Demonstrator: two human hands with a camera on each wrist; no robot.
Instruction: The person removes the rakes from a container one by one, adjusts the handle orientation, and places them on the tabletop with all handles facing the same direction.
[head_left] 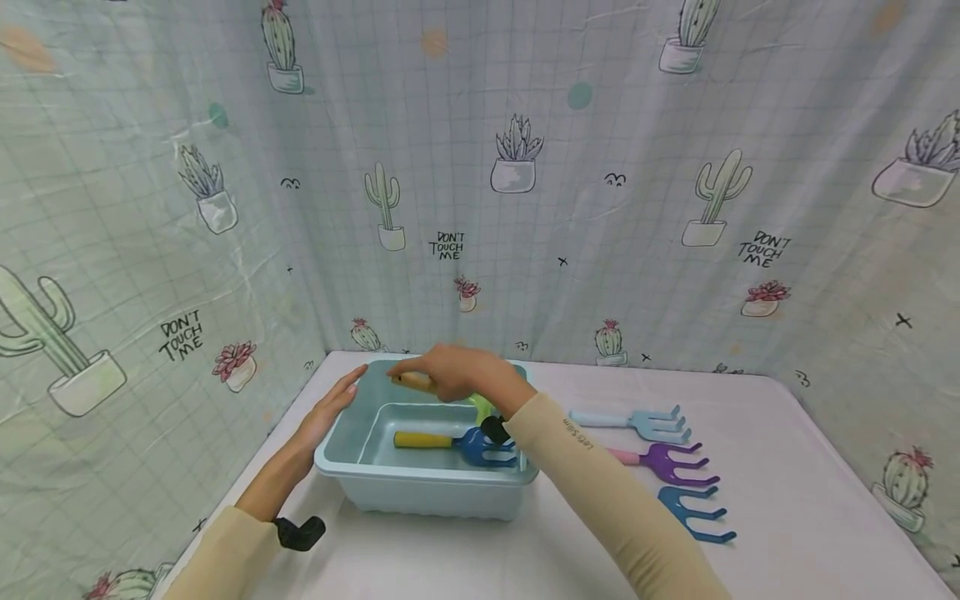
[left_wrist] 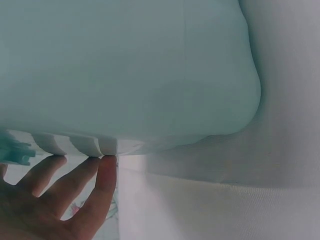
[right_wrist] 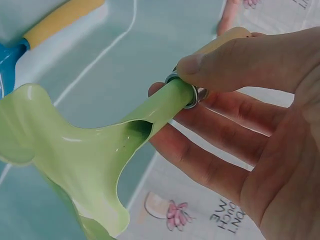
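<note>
The right hand [head_left: 457,373] hides most of the green trowel [head_left: 482,407].

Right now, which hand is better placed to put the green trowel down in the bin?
The right hand, I think: it already holds the green trowel over the light blue bin. The left hand only rests flat against the bin's side.

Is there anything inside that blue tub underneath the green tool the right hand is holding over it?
Yes. A blue hand rake with a yellow handle already lies on the bottom of the light blue tub, just below the green trowel held by the right hand.
</note>
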